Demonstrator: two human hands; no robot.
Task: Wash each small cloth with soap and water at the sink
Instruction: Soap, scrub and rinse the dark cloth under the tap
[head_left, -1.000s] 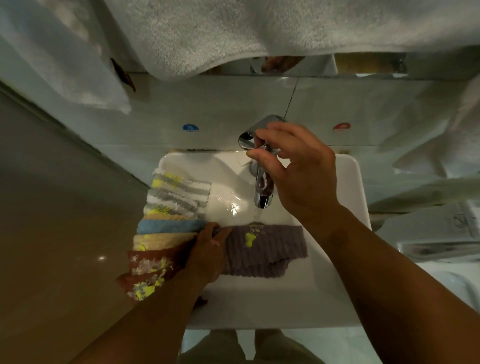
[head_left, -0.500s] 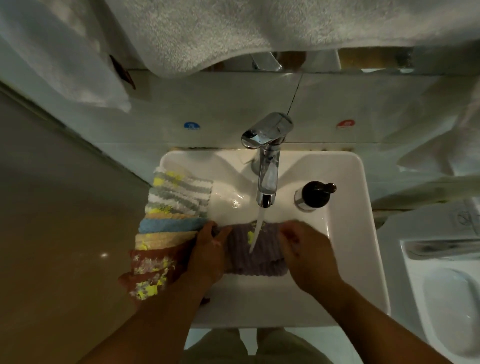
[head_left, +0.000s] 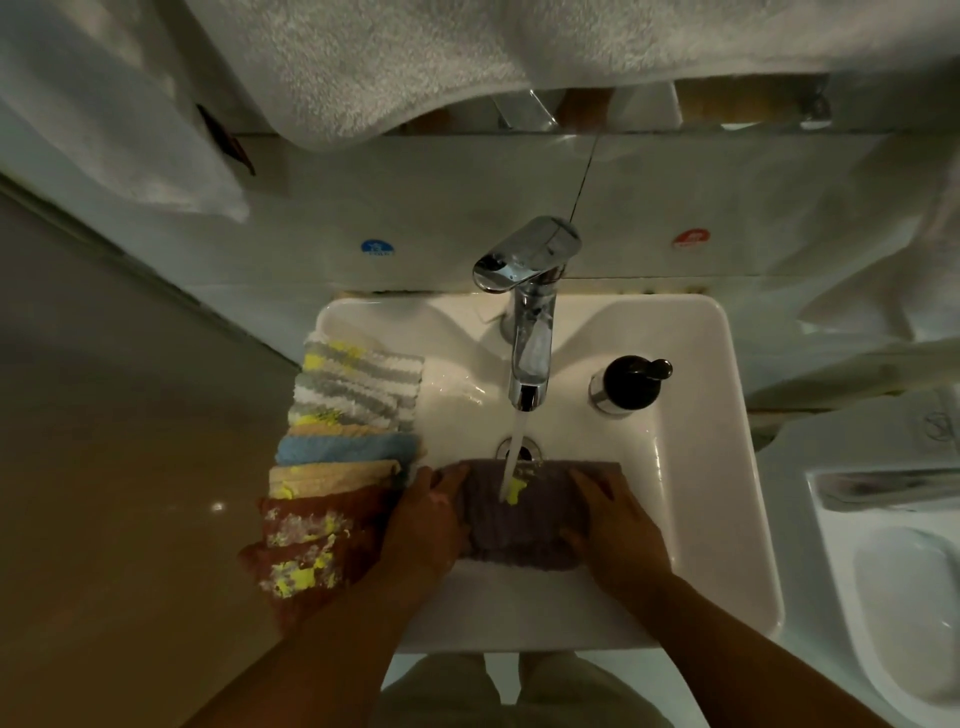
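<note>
A purple-grey cloth (head_left: 519, 519) with a yellow smear lies in the white sink (head_left: 717, 467), under the stream running from the chrome tap (head_left: 530, 332). My left hand (head_left: 426, 525) grips its left edge and my right hand (head_left: 615, 525) grips its right edge. Along the sink's left rim lies a row of several small cloths (head_left: 337, 457): grey-and-white striped, blue, tan and dark red, some with yellow and white smears. A black-topped soap dispenser (head_left: 631, 384) stands to the right of the tap.
White towels (head_left: 415, 57) hang above the sink and at both sides. A brown wall surface (head_left: 114, 493) runs along the left. A white toilet (head_left: 904, 587) sits at the lower right. The drain (head_left: 524, 449) shows just behind the cloth.
My right hand left the tap handle and came down onto the cloth's right edge. Water now runs onto the cloth. My left hand stayed on the left edge.
</note>
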